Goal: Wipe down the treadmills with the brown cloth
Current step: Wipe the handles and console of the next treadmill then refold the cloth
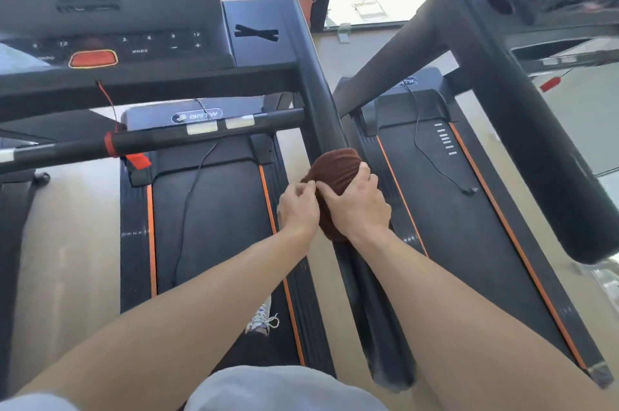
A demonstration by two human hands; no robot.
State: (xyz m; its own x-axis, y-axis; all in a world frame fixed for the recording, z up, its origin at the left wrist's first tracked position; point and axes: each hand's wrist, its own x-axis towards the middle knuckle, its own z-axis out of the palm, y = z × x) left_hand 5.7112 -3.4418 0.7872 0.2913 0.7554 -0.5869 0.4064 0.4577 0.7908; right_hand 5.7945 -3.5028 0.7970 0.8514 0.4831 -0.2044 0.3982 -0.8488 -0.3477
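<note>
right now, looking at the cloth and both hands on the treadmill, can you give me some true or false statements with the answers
1. The brown cloth is wrapped around the handrail of the nearer treadmill. True.
2. The right hand grips the cloth. True.
3. The left hand rests on the red stop button. False: it pinches the cloth's edge; the button is untouched.
4. The cloth lies flat on the running belt. False: it is bunched up on the handrail, above the belt.
5. A second treadmill stands to the right. True.
</note>
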